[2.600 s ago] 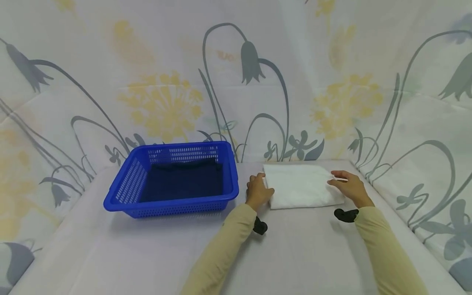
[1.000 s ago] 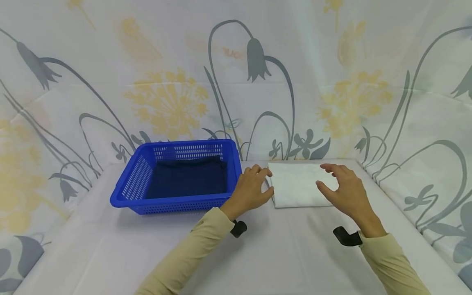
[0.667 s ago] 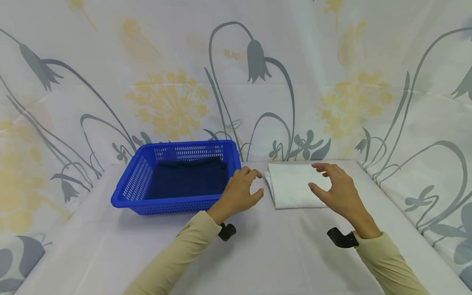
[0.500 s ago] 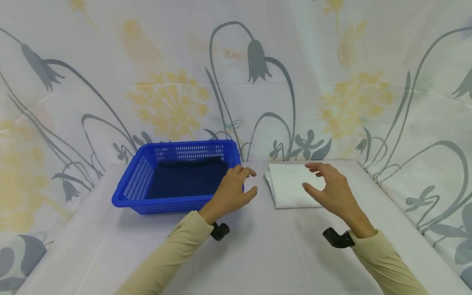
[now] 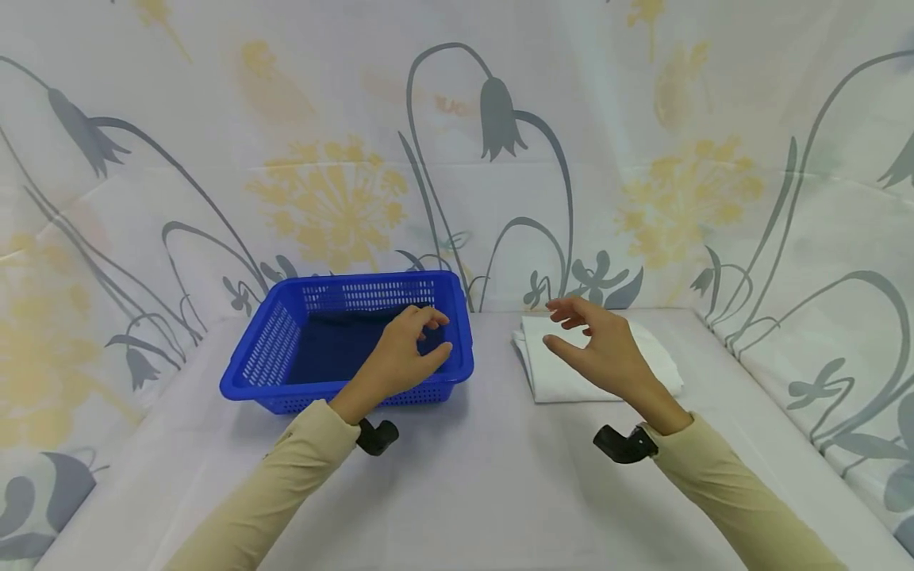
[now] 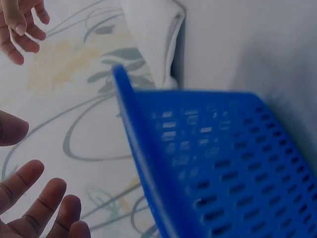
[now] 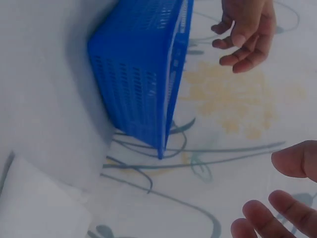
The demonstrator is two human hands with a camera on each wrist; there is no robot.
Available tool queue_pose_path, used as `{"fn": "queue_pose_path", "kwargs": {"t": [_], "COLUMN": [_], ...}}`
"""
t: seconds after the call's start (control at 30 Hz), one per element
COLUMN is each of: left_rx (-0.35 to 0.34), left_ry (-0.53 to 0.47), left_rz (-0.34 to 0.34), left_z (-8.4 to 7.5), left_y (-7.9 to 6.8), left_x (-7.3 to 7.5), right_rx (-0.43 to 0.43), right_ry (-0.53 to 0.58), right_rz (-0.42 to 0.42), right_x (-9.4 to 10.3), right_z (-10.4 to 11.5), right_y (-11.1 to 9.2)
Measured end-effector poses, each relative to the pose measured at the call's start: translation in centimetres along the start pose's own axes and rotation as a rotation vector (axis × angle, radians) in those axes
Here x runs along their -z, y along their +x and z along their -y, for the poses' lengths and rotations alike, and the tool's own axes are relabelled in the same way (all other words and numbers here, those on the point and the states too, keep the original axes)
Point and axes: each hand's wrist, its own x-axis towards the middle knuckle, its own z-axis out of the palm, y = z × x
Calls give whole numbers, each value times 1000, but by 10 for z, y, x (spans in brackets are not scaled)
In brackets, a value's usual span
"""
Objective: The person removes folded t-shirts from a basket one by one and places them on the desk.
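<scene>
A blue plastic basket (image 5: pixel 246 373) with slotted walls stands at the left of the table, dark navy folded cloth (image 5: pixel 324 349) lying inside it. My left hand (image 5: pixel 400 353) hovers over the basket's front right part, fingers loosely bent and holding nothing. To the right lies a folded white cloth (image 5: pixel 564 377), its left edge showing stacked layers. Above that cloth my right hand (image 5: pixel 603 349) is raised with thumb and fingers apart, nothing between them. In the left wrist view, the left fingertips (image 6: pixel 52 193) are spread beside the basket's rim.
The table has a pale cover (image 5: pixel 485 492). Behind and at the sides hangs a white curtain (image 5: pixel 443 198) printed with grey and yellow flowers. A black wrist camera mount (image 5: pixel 624 444) sits below the right hand, another (image 5: pixel 377 436) below the left.
Both hands have let go of the white cloth's edges and lifted. The left hand has moved left over the basket; the right hand has moved left across the white cloth, which stays in place.
</scene>
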Motion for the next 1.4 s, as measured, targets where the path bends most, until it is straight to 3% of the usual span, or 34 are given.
{"fn": "queue_pose_path", "kwargs": {"t": [0.17,0.47,0.8,1.0,1.13,1.4], "left_rx": [8,146,309,408,494,592], "left_ry": [-12,-68,-140,-264,-381,-522], "left_rz": [-39,-43,-50,-52,-65,-121], "left_z": [6,16,43,65,81,106], "left_y": [0,1,-1,-2,-4,1], "left_x": [26,57,88,107,114,122], "right_rx": [-41,-198,-320,-386,-426,-511], "right_ry": [81,372,558,670,683,698], "right_rz": [54,183,246,287,301,253], "right_x": [-8,-25,-56,-76,-91,-119], "right_z": [16,43,56,49,44,48], "right_y": [16,47,78,92,100,115]}}
